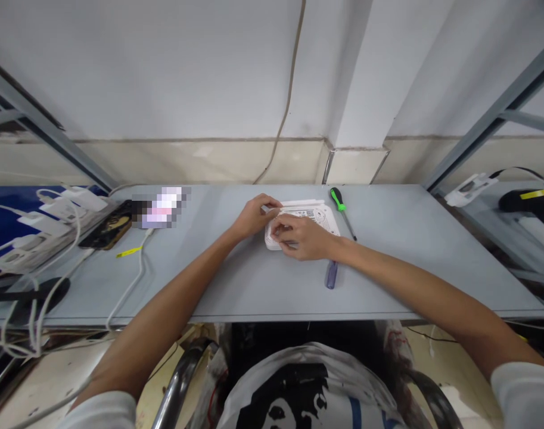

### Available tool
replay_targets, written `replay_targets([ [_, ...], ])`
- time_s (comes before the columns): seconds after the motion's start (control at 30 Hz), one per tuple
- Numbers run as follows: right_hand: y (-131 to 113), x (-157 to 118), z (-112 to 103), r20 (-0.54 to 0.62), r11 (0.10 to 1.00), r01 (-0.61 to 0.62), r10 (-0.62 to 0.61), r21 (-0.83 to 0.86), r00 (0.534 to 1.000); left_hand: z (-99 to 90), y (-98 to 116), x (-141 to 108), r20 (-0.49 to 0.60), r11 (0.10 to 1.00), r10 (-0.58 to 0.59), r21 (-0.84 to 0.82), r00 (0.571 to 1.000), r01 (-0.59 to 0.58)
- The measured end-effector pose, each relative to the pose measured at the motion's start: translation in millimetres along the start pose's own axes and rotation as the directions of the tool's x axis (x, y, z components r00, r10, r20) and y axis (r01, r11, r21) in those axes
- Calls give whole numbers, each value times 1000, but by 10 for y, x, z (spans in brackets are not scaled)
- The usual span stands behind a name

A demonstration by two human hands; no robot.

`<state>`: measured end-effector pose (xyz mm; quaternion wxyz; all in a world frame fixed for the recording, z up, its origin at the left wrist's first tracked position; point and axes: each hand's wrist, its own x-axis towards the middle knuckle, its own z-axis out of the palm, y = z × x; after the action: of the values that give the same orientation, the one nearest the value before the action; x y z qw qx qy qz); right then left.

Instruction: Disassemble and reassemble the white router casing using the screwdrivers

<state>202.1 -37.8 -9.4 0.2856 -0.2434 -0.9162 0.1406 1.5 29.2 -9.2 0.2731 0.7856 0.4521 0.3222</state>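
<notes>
Phone [107, 225] with a dark patterned back lies on the grey table [245, 286]. Left hand [255, 215] touches the upper left part of the white router-like device [328, 220], fingers bent. Right hand [302, 237] lies over the device's near left part, fingertips curled together; whether they pinch anything, I cannot tell. Green-and-black screwdriver [341, 207] rests just beside the device's right edge.

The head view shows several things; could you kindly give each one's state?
White device: flat, partly covered
Left hand: at device's edge
Right hand: over device, fingers curled
Green-black screwdriver: lying untouched
Purple handle: lying flat
Bright phone: screen lit, cabled
Dark phone: flat, cabled
White adapters: cabled
</notes>
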Motion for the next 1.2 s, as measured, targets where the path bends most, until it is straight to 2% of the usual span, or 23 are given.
replay_targets([
  [0.1, -58, 30, -160, 66, 999, -6, 3, 48, 998, -3, -9, 9, 6, 1000, 2, 7, 1000, -3],
  [0.2, -71, 72, -465, 97, 994, -32, 22, 106, 995, -10, -10, 10, 9, 1000, 12, 21, 1000, -12],
  [0.3, 53, 72, -838, -28, 984, -142, 146, 108, 989, -17, -7, 9, 19, 999, 19, 38, 1000, -20],
  [0.37, 202, 40, -1054, -130, 958, -275, 284, 82, 950, -20, -9, 10, 22, 999, 27, 42, 999, -28],
  [0.43, 326, -5, -1205, -147, 938, -342, 346, 55, 927, -22, -14, 12, 21, 999, 27, 38, 999, -28],
  [0.5, 341, -39, -1261, -78, 936, -350, 353, 44, 932, -25, -20, 14, 21, 999, 24, 32, 999, -25],
  [0.6, 102, -33, -1124, 173, 954, -286, 268, 86, 948, -29, -26, 14, 21, 999, 32, 36, 999, -33],
  [0.63, -21, -19, -1018, 306, 963, -246, 202, 112, 930, -29, -26, 14, 23, 999, 35, 36, 999, -35],
  [0.67, -146, -1, -889, 380, 967, -223, 161, 127, 911, -30, -26, 15, 25, 999, 35, 36, 999, -36],
  [0.7, -260, 15, -744, 425, 968, -217, 147, 122, 893, -29, -26, 16, 26, 999, 35, 35, 999, -36],
  [0.73, -353, 28, -592, 460, 975, -217, 172, 46, 871, -27, -26, 18, 25, 999, 36, 35, 999, -37],
  [0.8, -458, 35, -313, 485, 973, -208, 232, -105, 843, -23, -27, 23, 20, 998, 41, 39, 999, -42],
  [0.9, -444, -3, -75, 525, 979, -184, 200, -83, 827, -17, -26, 23, 15, 998, 40, 43, 999, -40],
  [1.03, -374, -59, -100, 544, 979, -183, 202, -89, 815, -23, -7, 7, 16, 998, 40, 38, 999, -41],
  [1.2, -445, -48, -186, 543, 976, -170, 218, -139, 811, -27, 5, -5, 26, 998, 45, 32, 999, -46],
])
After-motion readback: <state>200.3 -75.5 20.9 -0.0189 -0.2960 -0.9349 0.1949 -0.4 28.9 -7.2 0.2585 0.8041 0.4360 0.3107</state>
